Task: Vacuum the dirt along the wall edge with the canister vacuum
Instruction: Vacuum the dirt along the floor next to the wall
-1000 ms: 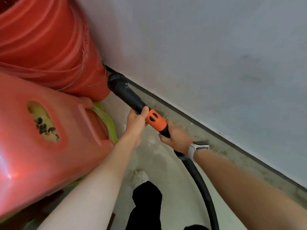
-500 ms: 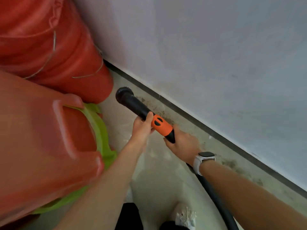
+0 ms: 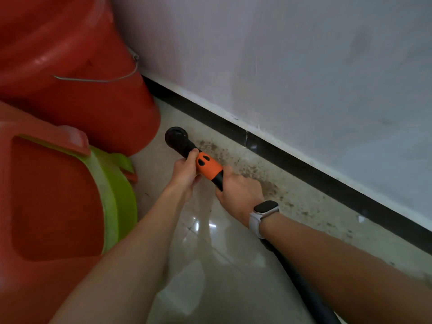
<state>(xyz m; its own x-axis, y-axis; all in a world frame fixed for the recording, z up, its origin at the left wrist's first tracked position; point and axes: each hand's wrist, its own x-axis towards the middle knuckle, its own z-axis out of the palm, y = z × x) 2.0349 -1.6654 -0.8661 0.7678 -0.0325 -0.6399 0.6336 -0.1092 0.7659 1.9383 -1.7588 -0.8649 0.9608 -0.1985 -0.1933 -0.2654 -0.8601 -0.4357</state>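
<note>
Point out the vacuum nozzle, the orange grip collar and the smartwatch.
vacuum nozzle [image 3: 175, 136], head view, round black tip.
orange grip collar [image 3: 209, 167], head view, middle of the orange band.
smartwatch [image 3: 266, 206], head view, dark screen on the right wrist.

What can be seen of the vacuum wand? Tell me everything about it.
The vacuum wand is a black, plastic-looking tube with an orange collar bearing two dark oval slots. Its round nozzle points down at the floor beside the red bucket, near the black baseboard. The left hand grips it ahead of the collar, the right hand behind. A black hose trails back under the right forearm.
</note>
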